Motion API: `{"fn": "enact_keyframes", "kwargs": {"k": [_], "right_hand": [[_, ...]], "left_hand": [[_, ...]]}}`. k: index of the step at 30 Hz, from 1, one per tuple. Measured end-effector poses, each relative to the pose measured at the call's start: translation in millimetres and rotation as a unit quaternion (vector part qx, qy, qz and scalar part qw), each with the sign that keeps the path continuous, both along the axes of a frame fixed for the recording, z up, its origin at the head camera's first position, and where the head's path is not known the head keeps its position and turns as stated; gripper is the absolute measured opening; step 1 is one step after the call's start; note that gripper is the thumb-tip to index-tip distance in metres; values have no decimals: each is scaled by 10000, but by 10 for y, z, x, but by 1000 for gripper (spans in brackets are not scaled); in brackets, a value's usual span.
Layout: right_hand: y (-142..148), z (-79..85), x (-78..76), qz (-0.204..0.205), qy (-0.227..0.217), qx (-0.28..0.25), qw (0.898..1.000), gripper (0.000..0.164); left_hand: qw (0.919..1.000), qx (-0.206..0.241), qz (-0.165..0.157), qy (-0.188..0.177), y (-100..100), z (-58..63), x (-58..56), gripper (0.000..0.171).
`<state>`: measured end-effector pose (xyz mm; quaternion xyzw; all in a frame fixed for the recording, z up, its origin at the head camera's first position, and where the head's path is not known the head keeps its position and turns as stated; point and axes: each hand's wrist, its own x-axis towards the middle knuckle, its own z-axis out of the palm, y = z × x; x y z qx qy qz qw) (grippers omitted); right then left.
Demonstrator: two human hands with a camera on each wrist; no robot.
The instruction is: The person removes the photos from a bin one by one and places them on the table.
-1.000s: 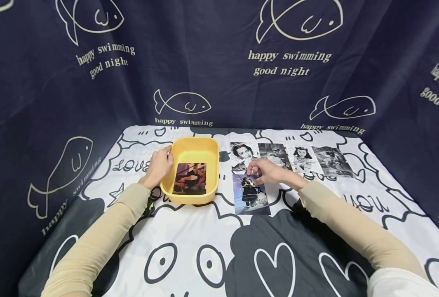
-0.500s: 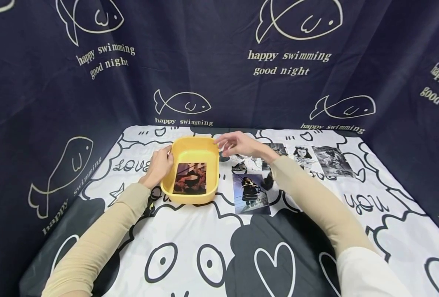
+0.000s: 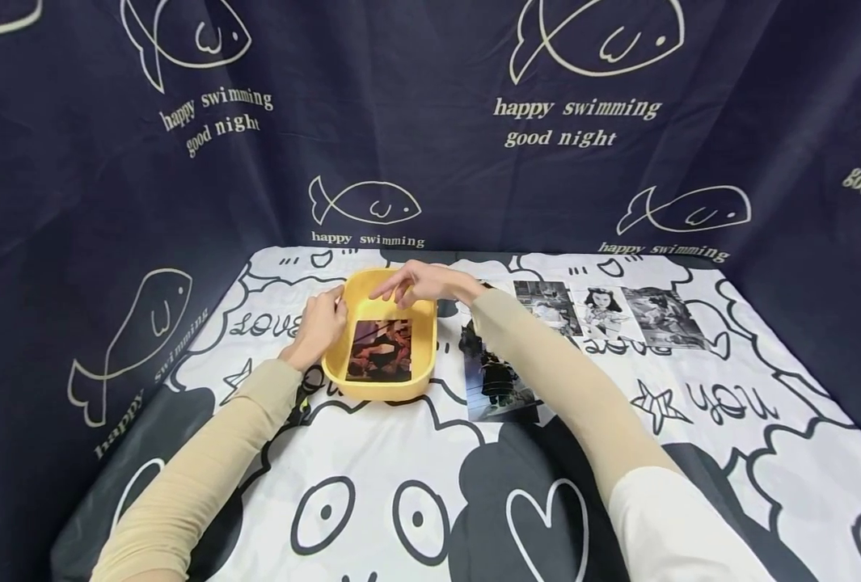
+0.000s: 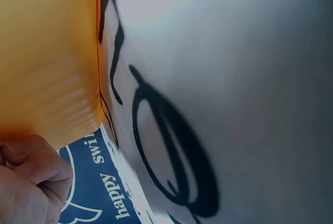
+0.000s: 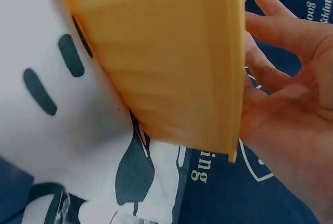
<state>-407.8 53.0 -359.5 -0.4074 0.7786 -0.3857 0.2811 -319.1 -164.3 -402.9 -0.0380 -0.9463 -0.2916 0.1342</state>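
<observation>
A yellow plastic tub [image 3: 380, 391] stands left of the middle of the table, with a dark reddish photo [image 3: 381, 350] lying on its floor. My left hand [image 3: 321, 323] grips the tub's left rim; in the left wrist view the curled fingers [image 4: 39, 161] show at the rim. Over the tub's right rim reaches my right hand [image 3: 419, 284], its fingers loosely spread and holding nothing. The right wrist view shows that palm [image 5: 302, 88] beside the tub wall [image 5: 171, 67], fingertips partly hidden behind the rim.
To the right lies a blue-toned photo [image 3: 488, 396] of a figure in a dark coat, partly covered by my right sleeve [image 3: 568, 372]. Behind it is a row of black-and-white photos [image 3: 605, 311]. A dark blue curtain [image 3: 459, 178] hangs along the table's back edge.
My right hand has moved left from the photos to over the tub, its fingers loosening on the way. The left hand has stayed on the rim. The head view has shifted slightly.
</observation>
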Motion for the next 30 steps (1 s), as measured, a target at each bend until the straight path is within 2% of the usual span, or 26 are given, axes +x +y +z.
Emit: {"fn": "enact_keyframes", "kwargs": {"k": [10,17,26,30], "right_hand": [[-179,-58,-76,66,-56,983,9951,51],[-246,-62,-82,176,898,1617,9826,45],[-255,-83,-70,23,1057,1860,9768,44],[-262,-103,-78,47,1277,2072,9699,45]], "left_hand": [[10000,44,-1,27,7,5,-3,44],[10000,9,23,0,18,5,-4,45],[10000,-16,32,14,18,2,-5,45],[10000,-36,16,14,10,3,0,45]]}}
